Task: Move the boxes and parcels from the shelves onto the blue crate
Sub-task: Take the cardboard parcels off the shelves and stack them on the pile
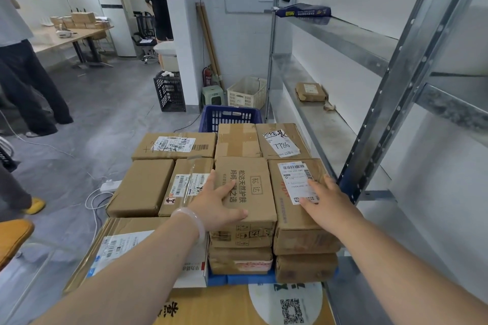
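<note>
Several brown cardboard boxes are stacked in front of me over a blue crate (229,116), whose far end shows behind the stack. My left hand (220,202) rests flat on a printed box (250,182), thumb along its near edge. My right hand (326,202) lies with straight fingers on the labelled box (293,200) beside it. On the metal shelves to the right, a brown parcel (311,91) sits on the middle shelf and a dark blue packet (303,10) lies on the upper shelf.
The shelf upright (393,103) stands just right of the stack. A white basket (247,92), a green stool (213,95) and a black crate (169,91) stand by the pillar. People stand at the left and back. A cable and power strip (109,185) lie on the floor.
</note>
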